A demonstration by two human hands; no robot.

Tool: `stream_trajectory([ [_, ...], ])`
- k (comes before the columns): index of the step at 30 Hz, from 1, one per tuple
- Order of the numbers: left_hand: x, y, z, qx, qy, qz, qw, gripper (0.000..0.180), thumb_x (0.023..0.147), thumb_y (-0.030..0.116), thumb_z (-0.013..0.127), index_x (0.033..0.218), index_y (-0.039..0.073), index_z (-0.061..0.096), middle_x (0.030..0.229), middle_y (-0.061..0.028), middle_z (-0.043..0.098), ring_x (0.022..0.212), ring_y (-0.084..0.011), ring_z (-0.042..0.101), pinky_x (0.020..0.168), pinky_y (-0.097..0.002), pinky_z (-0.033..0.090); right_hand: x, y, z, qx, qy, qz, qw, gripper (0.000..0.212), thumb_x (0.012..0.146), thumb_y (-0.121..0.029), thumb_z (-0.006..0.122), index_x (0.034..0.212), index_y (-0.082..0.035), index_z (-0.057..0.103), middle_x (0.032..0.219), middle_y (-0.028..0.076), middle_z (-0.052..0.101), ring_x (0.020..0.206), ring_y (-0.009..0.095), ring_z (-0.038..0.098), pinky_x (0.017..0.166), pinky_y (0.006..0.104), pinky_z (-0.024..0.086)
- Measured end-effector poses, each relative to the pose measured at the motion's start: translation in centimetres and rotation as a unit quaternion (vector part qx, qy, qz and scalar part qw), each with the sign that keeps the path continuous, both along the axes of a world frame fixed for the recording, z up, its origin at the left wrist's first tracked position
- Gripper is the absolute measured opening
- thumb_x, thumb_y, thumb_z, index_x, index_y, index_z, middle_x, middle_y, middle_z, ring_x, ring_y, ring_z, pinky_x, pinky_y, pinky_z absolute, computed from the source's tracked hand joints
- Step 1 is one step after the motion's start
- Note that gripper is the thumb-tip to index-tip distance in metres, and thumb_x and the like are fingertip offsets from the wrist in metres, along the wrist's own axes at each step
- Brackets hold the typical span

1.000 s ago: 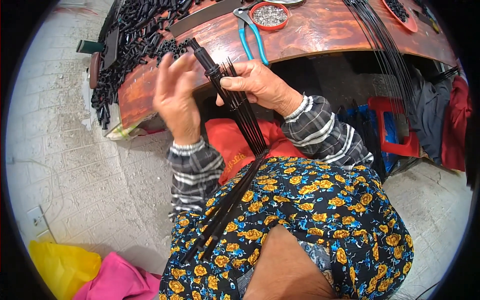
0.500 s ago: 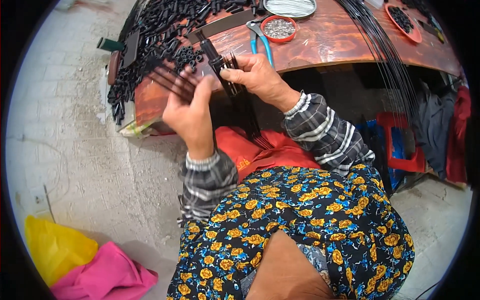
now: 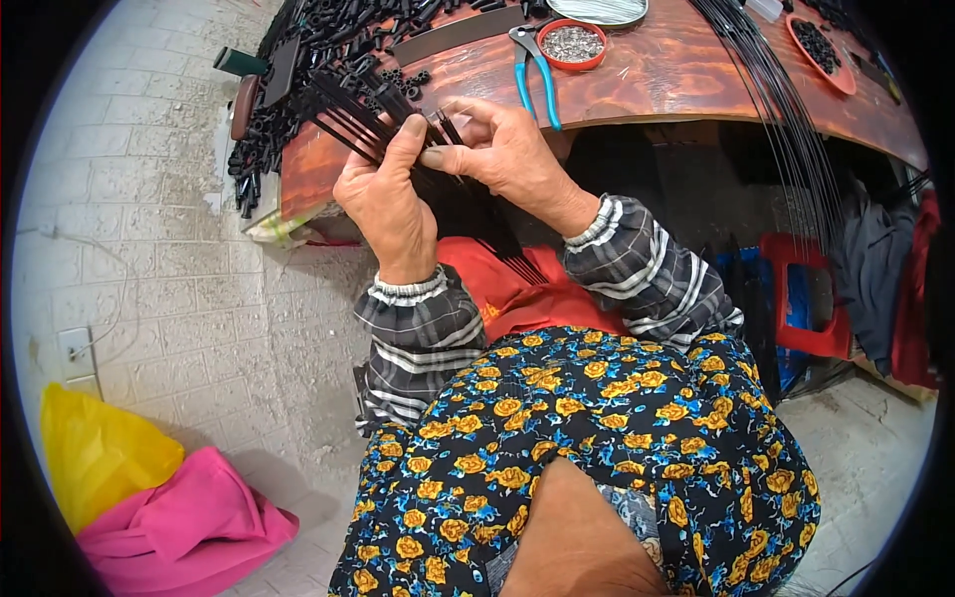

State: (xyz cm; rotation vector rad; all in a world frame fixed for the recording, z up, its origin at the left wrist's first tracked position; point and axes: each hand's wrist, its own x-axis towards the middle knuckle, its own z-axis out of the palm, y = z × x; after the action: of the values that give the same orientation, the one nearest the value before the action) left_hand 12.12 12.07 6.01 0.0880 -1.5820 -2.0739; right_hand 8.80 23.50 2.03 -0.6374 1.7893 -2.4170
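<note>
My left hand is closed on a fan of thin black ribs, whose ends spread out to the left above the heap of parts. Beside its thumb the end of a black tube sticks up, part of what looks like an umbrella frame. My right hand pinches that frame near its top, with a few short rib ends showing by the fingers. Both thumbs almost meet there, and the fingers hide the joint itself. Long rods of the frame slant down to the red cloth on my lap.
A wooden table carries a heap of black plastic parts, a grey metal bar, blue-handled pliers and a red dish of small metal pieces. Black rods overhang its edge at right, near a red stool.
My left hand, blurred and apart from the frame before, has come in against my right hand with its ribs. The frame's top has tilted left and lower. The whole view has shifted slightly.
</note>
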Motion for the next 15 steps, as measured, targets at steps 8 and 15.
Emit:
stream_trajectory([
  [8,0.1,-0.7,0.0,0.099,-0.028,-0.096,0.99,0.018,0.083,-0.003,0.065,0.102,-0.001,0.064,0.096,-0.0043,0.065,0.087,-0.0124,0.061,0.083,-0.0243,0.047,-0.5,0.6,-0.3,0.013,-0.006,0.019,1.0,0.031,0.077,-0.026,0.079,0.062,-0.007,0.06,0.057,-0.006,0.052,0.047,0.001,0.042,0.042,0.0197,0.03],
  [15,-0.4,-2.2,-1.2,0.149,-0.043,-0.104,0.982,0.02,0.084,-0.004,0.064,0.103,0.0,0.063,0.097,-0.0041,0.065,0.089,-0.013,0.061,0.085,-0.0251,0.048,-1.6,0.4,-1.1,-0.035,-0.088,0.138,0.986,0.029,0.077,-0.027,0.079,0.062,-0.008,0.062,0.058,-0.005,0.052,0.043,0.002,0.042,0.038,0.0175,0.03],
])
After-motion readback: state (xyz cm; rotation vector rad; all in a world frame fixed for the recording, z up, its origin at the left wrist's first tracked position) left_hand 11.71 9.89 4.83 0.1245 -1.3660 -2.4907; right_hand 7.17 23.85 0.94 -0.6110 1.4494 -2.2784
